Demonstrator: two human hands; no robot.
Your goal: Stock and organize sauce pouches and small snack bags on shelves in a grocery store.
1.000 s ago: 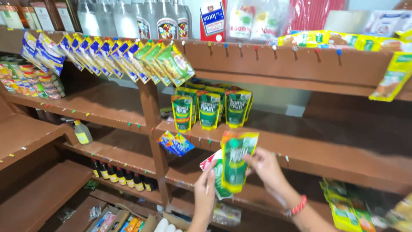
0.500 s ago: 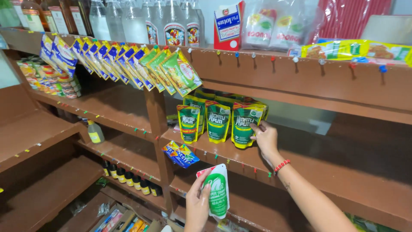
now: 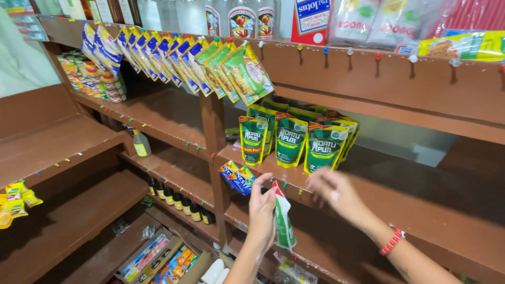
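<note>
The left hand [image 3: 261, 202] is closed around the top of a green and white stand-up pouch [image 3: 283, 221] with a red corner, gripping it edge-on so it hangs down in front of the wooden shelf [image 3: 368, 202]. The right hand [image 3: 331, 192] is blurred, fingers loosely spread and holding nothing, just below the row of matching green pouches [image 3: 290, 139] standing on that shelf.

To do this bit well, the person would probably want the held pouch turned face-out like the others and set upright just beside the front row, base flat, so it doesn't tip the neighbours over. The free hand looks well placed to steady the row.

Packaging around it: blue and white sachet strips [image 3: 152, 52] hang from pins along the top shelf edge, with green and yellow sachets [image 3: 244, 71] next to them. Coloured pushpins [image 3: 376, 57] dot that edge further right. Above sit clear bottles [image 3: 242, 18] with round red labels and a red and blue carton [image 3: 310, 21]. A small blue packet [image 3: 239, 179] hangs below the green row. Small dark bottles [image 3: 179, 200] line a lower shelf, a lone yellow-liquid bottle [image 3: 139, 143] stands to the left, and yellow sachets [image 3: 16, 197] hang at far left.
</note>
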